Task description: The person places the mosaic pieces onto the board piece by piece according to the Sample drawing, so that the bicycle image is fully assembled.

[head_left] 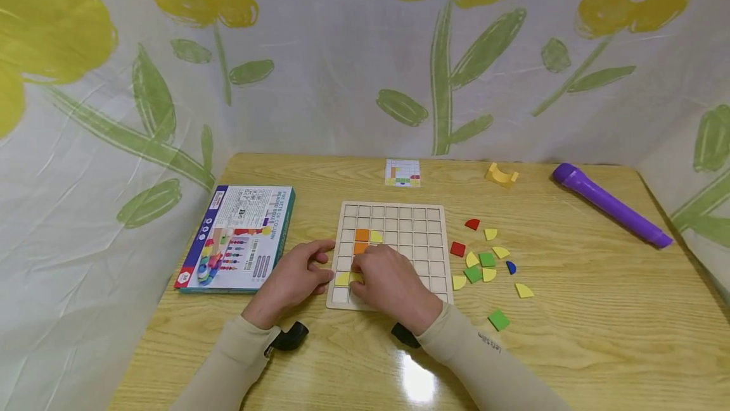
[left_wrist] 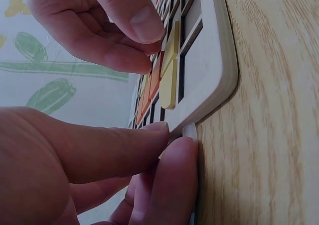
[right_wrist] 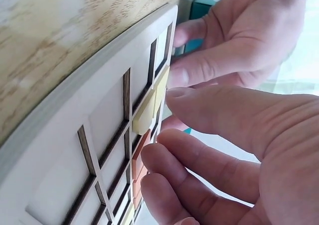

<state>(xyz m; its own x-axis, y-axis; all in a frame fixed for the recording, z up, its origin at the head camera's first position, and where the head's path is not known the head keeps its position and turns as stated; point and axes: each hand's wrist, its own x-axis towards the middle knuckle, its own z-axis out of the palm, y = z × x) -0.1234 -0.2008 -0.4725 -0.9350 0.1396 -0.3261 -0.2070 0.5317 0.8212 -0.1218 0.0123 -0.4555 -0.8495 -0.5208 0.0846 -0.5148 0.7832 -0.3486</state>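
Note:
A wooden grid board (head_left: 402, 210) lies on the table, with two orange square tiles (head_left: 362, 234) and a yellow quarter-circle tile (head_left: 376, 237) in its cells. Two more yellow quarter-circle tiles (left_wrist: 168, 88) sit side by side near its lower left corner. My left hand (head_left: 293, 275) grips the board's left edge between thumb and finger. Over the lower left cells is my right hand (head_left: 393, 281), its thumb (right_wrist: 209, 103) close beside the yellow tiles and its fingers loosely bent. No tile shows between those fingers. Part of the grid is hidden under this hand.
Loose yellow, green (head_left: 499, 320), red (head_left: 458, 249) and blue (head_left: 511, 267) tiles lie right of the board. A pattern card (head_left: 402, 173) and yellow arch block (head_left: 502, 175) are behind. A toy box (head_left: 236, 237) stands left, a purple microphone-shaped object (head_left: 613, 205) far right.

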